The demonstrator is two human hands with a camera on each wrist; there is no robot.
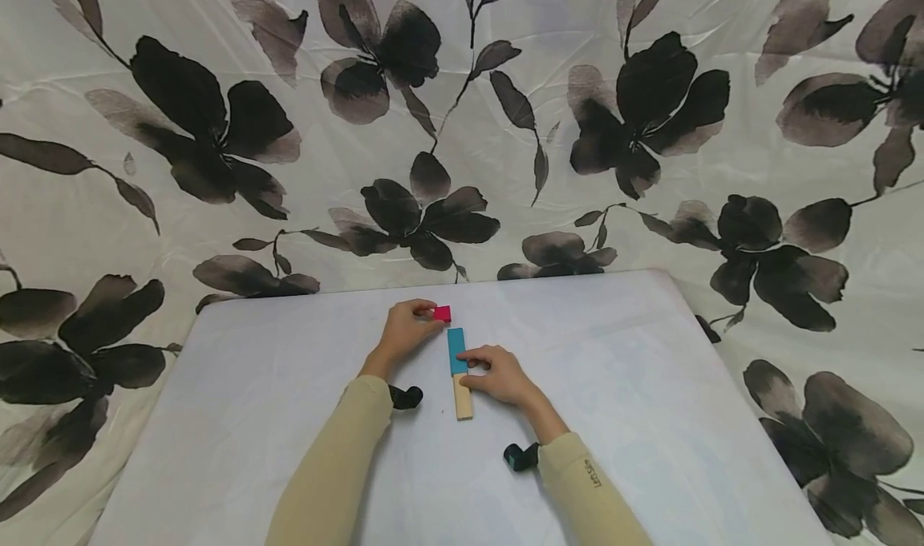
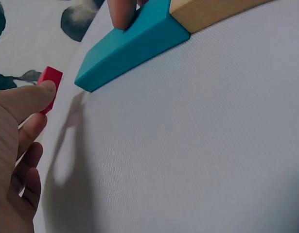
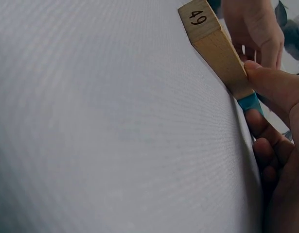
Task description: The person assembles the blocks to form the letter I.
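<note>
A small red block (image 1: 443,313) is pinched between the thumb and fingers of my left hand (image 1: 404,329), near the table's far edge. Just nearer to me, with a small gap, lies a blue block (image 1: 456,341). A plain wooden block (image 1: 463,406) touches its near end, the two forming one line. My right hand (image 1: 505,376) touches them from the right: a fingertip rests on the blue block, the thumb on the wooden one. The number 49 is printed on the wooden block's end (image 3: 198,18) in the right wrist view.
All this is on a white table (image 1: 613,353). Behind and around it hangs a pale cloth (image 1: 520,193) with dark flowers. Black wrist cameras, the left one (image 1: 407,398) and the right one (image 1: 520,457), jut out below the hands.
</note>
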